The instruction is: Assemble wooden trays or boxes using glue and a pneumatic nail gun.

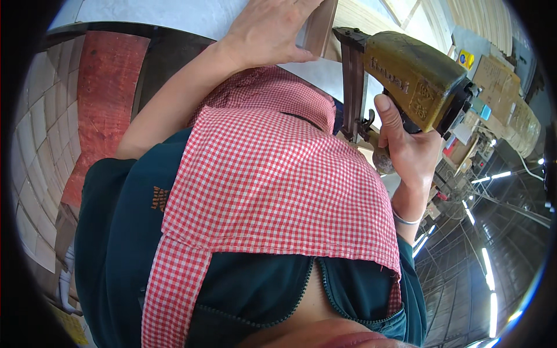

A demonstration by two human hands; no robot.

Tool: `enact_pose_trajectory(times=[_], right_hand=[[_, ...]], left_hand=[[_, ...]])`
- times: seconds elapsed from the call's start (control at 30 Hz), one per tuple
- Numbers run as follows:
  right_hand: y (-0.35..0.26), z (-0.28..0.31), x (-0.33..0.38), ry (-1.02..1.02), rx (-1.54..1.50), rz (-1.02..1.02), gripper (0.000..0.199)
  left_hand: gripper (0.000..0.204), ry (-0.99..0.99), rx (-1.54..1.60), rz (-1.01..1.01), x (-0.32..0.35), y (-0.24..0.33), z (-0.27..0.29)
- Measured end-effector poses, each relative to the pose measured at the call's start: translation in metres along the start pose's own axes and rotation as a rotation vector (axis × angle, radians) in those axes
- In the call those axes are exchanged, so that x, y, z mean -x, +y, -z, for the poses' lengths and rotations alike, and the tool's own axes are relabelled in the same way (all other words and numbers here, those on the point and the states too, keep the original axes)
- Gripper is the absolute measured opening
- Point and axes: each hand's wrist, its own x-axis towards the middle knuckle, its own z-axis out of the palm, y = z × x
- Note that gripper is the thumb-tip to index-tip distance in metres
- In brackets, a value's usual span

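Observation:
My right hand is wrapped round the handle of a pneumatic nail gun with a worn yellow-brown body, its thumb lying up along the side. The gun's dark nose and magazine point away from the body, and the nose tip is right beside a brown wooden piece. At the top edge, my left hand holds that wooden piece from its left side, thumb low and fingers reaching up. Its fingertips are partly cut off by the frame. Whether the nose touches the wood I cannot tell.
Under the wood is a pale work table. Light wooden strips lie beyond the gun. To the right are cardboard boxes and a yellow package. A red board and stacked pale panels stand at the left.

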Motion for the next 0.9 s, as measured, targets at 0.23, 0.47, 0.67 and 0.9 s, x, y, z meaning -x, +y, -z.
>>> enact_pose_trajectory(times=[0.23, 0.47, 0.67, 0.9], right_hand=[[-0.002, 0.002, 0.002, 0.017, 0.016, 0.052, 0.041], [-0.018, 0.014, -0.017, -0.073, 0.123, 0.107, 0.040], [-0.001, 0.020, -0.016, 0.035, -0.041, 0.148, 0.038], [0.081, 0.083, -0.015, 0.398, -0.013, -0.046, 0.038]], left_hand=[[0.101, 0.037, -0.011, -0.015, 0.003, 0.002, 0.002], [0.101, 0.147, -0.050, -0.008, 0.006, 0.001, 0.001], [0.100, 0.136, -0.044, -0.031, -0.001, 0.004, 0.010], [0.088, 0.484, -0.126, -0.031, 0.013, 0.013, -0.010]])
